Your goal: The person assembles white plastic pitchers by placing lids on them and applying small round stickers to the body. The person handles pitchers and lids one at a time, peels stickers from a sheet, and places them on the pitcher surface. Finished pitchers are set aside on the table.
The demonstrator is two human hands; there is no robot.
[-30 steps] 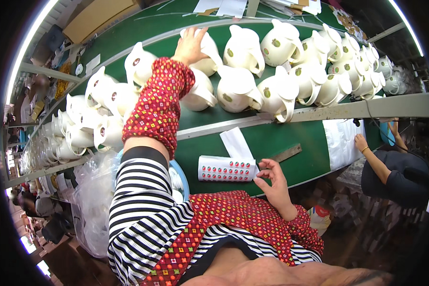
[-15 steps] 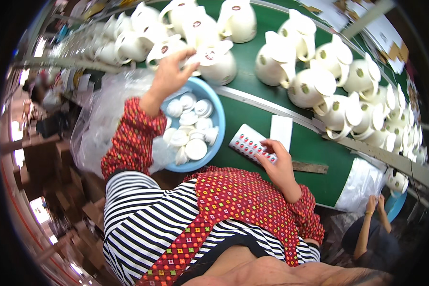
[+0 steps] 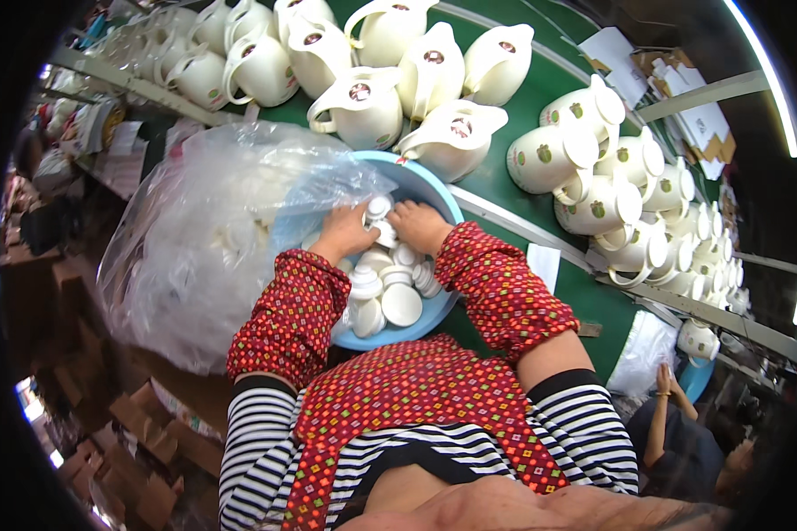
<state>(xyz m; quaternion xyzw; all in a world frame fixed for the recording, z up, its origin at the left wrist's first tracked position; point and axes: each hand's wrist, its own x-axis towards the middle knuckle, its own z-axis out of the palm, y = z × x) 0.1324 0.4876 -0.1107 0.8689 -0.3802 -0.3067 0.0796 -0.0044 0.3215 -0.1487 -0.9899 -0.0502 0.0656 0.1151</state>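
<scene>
Both my hands reach into a light blue basin [image 3: 445,196] piled with round white knobbed lids [image 3: 402,305]. My left hand [image 3: 345,232] has its thumb and fingers bent around a small white lid [image 3: 379,208] near the far side of the pile. Close beside it, my right hand [image 3: 419,226] curls its fingers down onto white lids; its fingertips are partly hidden among them. Just beyond the basin rim lies a cream pitcher [image 3: 456,140] with a dark round sticker on top.
A large clear plastic bag [image 3: 195,239] drapes over the basin's left edge. Cream pitchers [image 3: 584,199] crowd the green conveyor [image 3: 496,199], with a metal rail along its near edge. White paper [image 3: 543,265] lies at right. A co-worker [image 3: 682,438] sits at lower right.
My right hand has left the sticker sheet and come into the basin. My left hand has come down from the pitchers to the lids. The view has shifted.
</scene>
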